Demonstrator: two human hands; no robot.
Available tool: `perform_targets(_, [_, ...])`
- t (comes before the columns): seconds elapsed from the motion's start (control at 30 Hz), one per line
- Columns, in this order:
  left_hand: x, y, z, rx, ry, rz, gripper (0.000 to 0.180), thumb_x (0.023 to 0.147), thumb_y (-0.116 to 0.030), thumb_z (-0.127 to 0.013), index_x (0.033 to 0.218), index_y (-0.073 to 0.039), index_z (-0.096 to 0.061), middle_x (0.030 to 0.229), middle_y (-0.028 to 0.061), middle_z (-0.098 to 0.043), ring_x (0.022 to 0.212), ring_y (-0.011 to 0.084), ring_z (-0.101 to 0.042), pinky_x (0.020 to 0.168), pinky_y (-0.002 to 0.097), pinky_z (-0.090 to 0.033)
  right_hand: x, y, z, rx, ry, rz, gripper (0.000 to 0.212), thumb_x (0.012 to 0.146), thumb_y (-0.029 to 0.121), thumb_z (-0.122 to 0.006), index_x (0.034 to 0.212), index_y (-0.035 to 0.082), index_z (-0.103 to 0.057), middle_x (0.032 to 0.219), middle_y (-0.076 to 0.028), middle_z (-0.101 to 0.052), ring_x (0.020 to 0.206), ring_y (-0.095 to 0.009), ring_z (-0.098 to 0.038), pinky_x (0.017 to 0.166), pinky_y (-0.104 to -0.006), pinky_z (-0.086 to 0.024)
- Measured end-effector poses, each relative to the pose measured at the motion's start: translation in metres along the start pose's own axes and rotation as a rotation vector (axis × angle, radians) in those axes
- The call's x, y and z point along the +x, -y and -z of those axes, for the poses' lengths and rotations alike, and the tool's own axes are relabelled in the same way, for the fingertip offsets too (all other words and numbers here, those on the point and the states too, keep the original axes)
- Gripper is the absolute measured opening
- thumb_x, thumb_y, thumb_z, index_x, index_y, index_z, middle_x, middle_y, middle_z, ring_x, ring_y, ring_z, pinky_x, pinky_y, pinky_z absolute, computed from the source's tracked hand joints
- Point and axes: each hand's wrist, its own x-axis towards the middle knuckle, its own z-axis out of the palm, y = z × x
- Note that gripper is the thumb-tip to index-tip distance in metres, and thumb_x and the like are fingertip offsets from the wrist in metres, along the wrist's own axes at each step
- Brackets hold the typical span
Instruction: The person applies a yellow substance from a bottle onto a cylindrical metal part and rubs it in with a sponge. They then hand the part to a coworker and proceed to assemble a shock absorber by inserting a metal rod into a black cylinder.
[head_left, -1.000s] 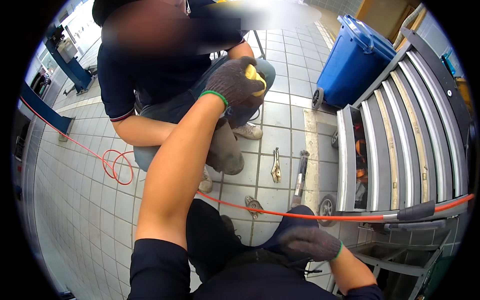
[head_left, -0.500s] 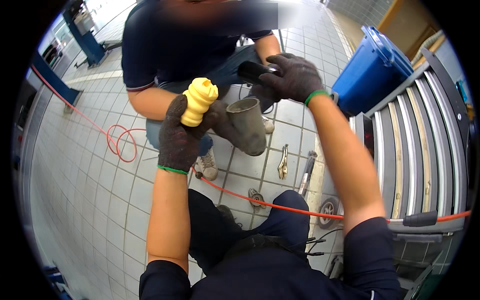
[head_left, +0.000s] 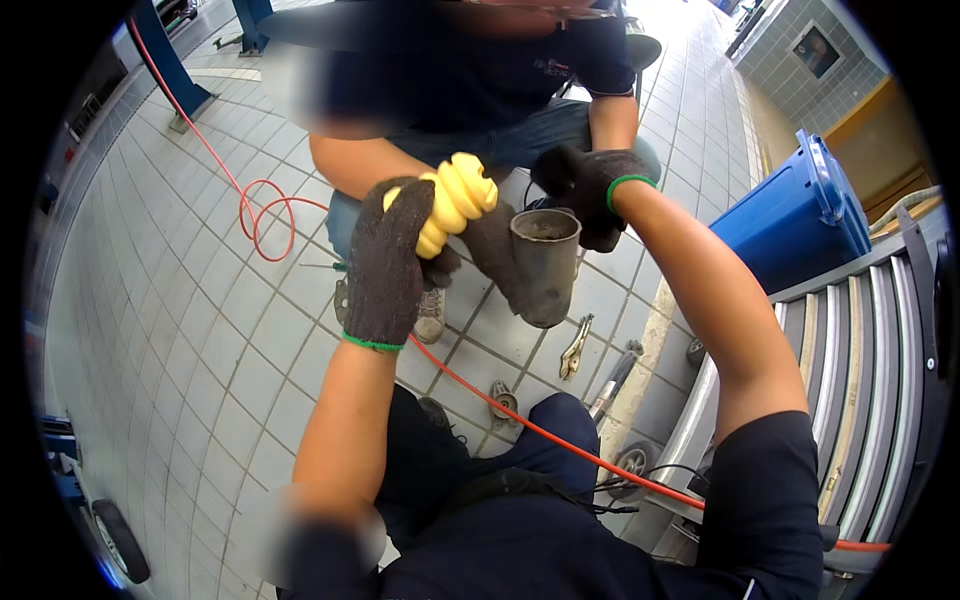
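A yellow ribbed bump stop (head_left: 462, 195) is wrapped in the fingers of my gloved left hand (head_left: 388, 250), its notched end tilted up to the right. My gloved right hand (head_left: 605, 180) is just above and to the right of a dusty grey cup-shaped cylinder (head_left: 547, 275); its fingers merge with dark shapes, so what it holds cannot be made out. The cylinder's open mouth points up. Against its left side rests a dark glove (head_left: 497, 250) of the person facing me.
Locking pliers (head_left: 576, 347) and a dark rod-shaped tool (head_left: 615, 380) lie on the tiled floor, near a small metal part (head_left: 503, 398). A red hose (head_left: 530, 425) crosses my legs. Right stand a blue bin (head_left: 790, 215) and a grey slatted cabinet (head_left: 850, 380).
My left hand has turned the bump stop further to the right and covers more of it. The black tube in my right hand no longer shows clearly. The whole view has shifted.
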Motion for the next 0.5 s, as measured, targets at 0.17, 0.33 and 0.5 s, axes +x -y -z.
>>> perform_targets(0.17, [0.045,-0.005,-0.05,0.261,0.023,-0.19,0.048,0.098,-0.025,-0.08,0.135,-0.001,-0.061,0.119,0.0111,-0.069,0.104,0.0179,-0.07,0.088,0.0338,-0.061,-0.013,-0.003,0.006,0.15,0.147,0.08,0.102,0.076,0.076,-0.078,0.159,0.02,-0.055,0.136,-0.018,-0.077,0.125,-0.039,-0.073,0.111,-0.0457,-0.055])
perform_targets(0.33, [0.077,0.019,-0.071,0.653,0.097,-0.419,0.058,0.085,-0.014,-0.089,0.134,-0.005,-0.059,0.124,0.0136,-0.068,0.108,0.0237,-0.072,0.093,0.038,-0.062,-0.018,-0.006,0.018,0.265,0.213,0.142,0.107,0.075,0.074,-0.08,0.162,0.019,-0.051,0.136,-0.02,-0.077,0.124,-0.04,-0.073,0.111,-0.0455,-0.055])
perform_targets(0.5, [0.085,0.028,-0.071,0.864,0.087,-0.526,0.063,0.079,-0.019,-0.095,0.129,-0.005,-0.06,0.122,0.0158,-0.069,0.109,0.0277,-0.072,0.095,0.0417,-0.062,-0.053,-0.006,-0.005,0.463,-0.118,0.17,0.109,0.075,0.063,-0.086,0.162,0.009,-0.046,0.135,-0.02,-0.076,0.121,-0.037,-0.075,0.112,-0.0458,-0.055])
